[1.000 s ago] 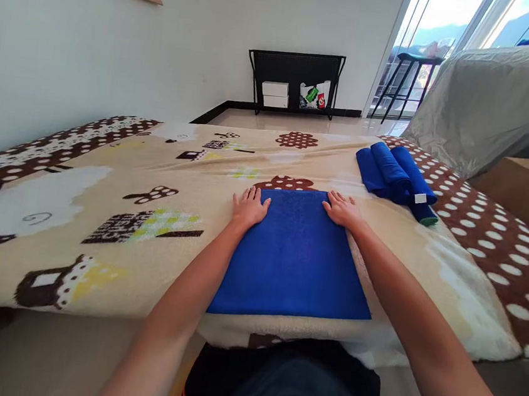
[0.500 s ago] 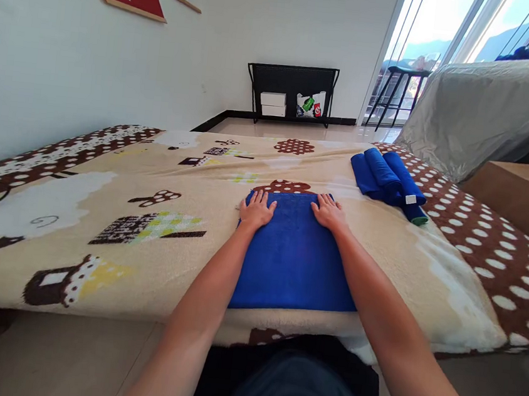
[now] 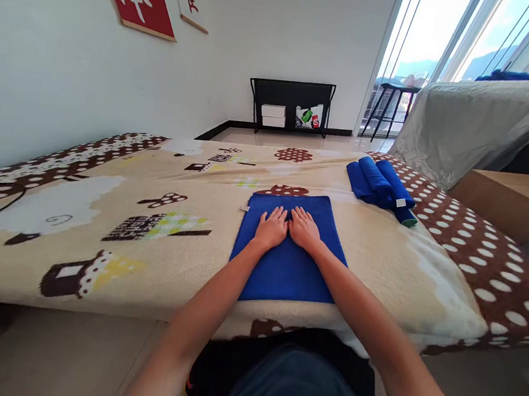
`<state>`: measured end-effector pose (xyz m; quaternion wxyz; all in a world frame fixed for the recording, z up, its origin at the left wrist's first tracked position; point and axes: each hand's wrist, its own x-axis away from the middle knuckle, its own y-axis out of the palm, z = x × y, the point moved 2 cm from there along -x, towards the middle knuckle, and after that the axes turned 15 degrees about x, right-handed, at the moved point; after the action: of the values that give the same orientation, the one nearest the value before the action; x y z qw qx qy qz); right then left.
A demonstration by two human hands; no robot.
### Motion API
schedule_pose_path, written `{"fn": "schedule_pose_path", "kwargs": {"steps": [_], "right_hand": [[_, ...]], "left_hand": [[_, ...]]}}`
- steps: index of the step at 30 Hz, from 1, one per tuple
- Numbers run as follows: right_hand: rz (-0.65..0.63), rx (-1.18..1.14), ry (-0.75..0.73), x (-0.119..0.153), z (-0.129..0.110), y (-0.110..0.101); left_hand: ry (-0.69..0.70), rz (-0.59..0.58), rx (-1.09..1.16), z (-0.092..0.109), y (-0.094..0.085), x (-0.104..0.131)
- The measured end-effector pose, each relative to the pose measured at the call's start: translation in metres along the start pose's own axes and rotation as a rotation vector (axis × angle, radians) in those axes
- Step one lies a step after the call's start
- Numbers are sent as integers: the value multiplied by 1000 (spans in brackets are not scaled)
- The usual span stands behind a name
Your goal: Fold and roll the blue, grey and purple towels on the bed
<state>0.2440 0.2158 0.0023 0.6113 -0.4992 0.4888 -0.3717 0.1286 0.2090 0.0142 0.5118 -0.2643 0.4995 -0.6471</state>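
A blue towel [image 3: 286, 282] lies flat on the patterned blanket [image 3: 180, 277], close to the bed's front edge. My left hand [image 3: 272, 227] rests palm down on its upper middle, fingers stretched out. Right beside it, my right hand [image 3: 304, 228] also lies flat on the cloth, the thumbs nearly meeting. Neither hand grips anything. A small white tag [image 3: 244, 208] sticks out at the towel's left edge. To the right, several rolled blue towels [image 3: 379, 183] lie together, one with a white label.
Beyond the bed stands a black rack [image 3: 291, 103] against the wall. A sheet-covered piece of furniture [image 3: 471, 119] and a cardboard box [image 3: 495, 203] are on the right. A dark stool [image 3: 392, 104] stands by the window.
Both hands have slid inward from the towel's far corners to its upper middle, now side by side. The view has tipped up slightly.
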Motion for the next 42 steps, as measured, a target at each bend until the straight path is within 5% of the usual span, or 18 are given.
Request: {"fn": "schedule_pose_path", "kwargs": {"steps": [8,14,19,24,33,42], "right_hand": [[17,-36,-295,116,9,-24],[198,23,-294,204,53,-37],[325,-36,-333,241,81,-30],[448,-151,-342,245,97,-27],[467,-96,-323,247,104,-20],[516,-260,-205,245,103,-25]], "left_hand": [[268,-64,-20,17,-14,116],[334,86,-133,-12,-33,193],[444,155,-116,-45,-37,236],[518,239,42,-65,-40,245],[587,311,61,-74,-46,246],[350,492,326,-81,-47,246]]}}
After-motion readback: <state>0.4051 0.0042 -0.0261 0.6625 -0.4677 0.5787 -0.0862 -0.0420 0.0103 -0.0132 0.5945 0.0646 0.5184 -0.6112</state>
